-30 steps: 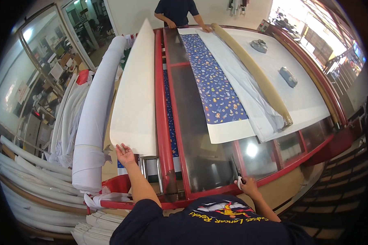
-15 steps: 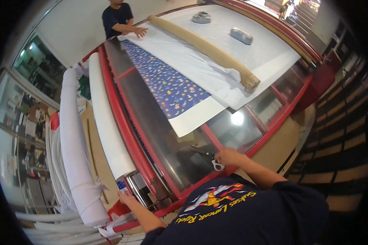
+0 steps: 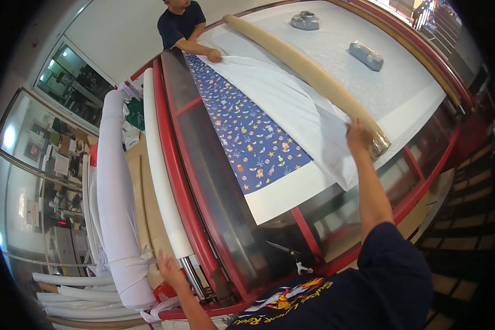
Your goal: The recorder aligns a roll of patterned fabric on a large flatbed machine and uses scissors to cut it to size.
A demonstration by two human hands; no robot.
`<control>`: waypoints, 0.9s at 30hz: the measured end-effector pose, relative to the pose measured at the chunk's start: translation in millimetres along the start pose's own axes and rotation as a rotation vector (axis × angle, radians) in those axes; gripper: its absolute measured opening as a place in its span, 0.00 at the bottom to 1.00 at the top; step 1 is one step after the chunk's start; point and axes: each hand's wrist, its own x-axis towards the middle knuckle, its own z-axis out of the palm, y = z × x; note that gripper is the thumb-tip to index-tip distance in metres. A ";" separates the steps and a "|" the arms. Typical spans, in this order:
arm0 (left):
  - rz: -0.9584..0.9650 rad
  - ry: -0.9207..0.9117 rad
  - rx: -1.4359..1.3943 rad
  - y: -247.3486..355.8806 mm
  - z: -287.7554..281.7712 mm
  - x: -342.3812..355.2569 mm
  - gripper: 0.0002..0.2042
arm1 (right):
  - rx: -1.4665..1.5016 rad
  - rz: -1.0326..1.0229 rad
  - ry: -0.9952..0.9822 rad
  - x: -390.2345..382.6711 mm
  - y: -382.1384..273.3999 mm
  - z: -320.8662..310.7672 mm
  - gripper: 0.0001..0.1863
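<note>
My right hand (image 3: 357, 133) reaches across the table, closed on the edge of the white fabric (image 3: 319, 126) beside the brown cardboard-like roll (image 3: 305, 69). Under that fabric lies a sheet printed with a blue pattern (image 3: 258, 143), its white border toward me. My left hand (image 3: 172, 273) is at the end of the long white roll (image 3: 168, 209), fingers apart, holding nothing. Scissors (image 3: 303, 268) with white handles lie on the table's near edge, below my right arm. Across the table a co-worker's hand (image 3: 215, 55) rests at the far edge of the white fabric.
A red frame (image 3: 187, 203) edges the dark table surface (image 3: 214, 181). A thick wrapped white roll (image 3: 115, 203) stands at the left, with several pale tubes (image 3: 82, 297) below it. Two wrapped grey weights (image 3: 367, 55) lie on the far white sheet.
My right hand has let go of the scissors and moved forward onto the white fabric, which is now lifted. My left hand's fingers have spread. The view has shifted.
</note>
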 end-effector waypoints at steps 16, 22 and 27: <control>-0.653 -0.727 -0.552 65.6 327.2 130.6 0.47 | 0.241 -0.828 -1.140 -237.2 -312.8 -55.0 0.18; -0.167 -0.622 0.113 12.6 316.2 121.2 0.22 | 0.164 -0.884 -1.188 -262.4 -321.0 -36.6 0.13; 0.083 -0.547 0.160 -9.5 321.5 134.3 0.12 | 0.157 -0.924 -1.244 -260.3 -328.7 -33.4 0.13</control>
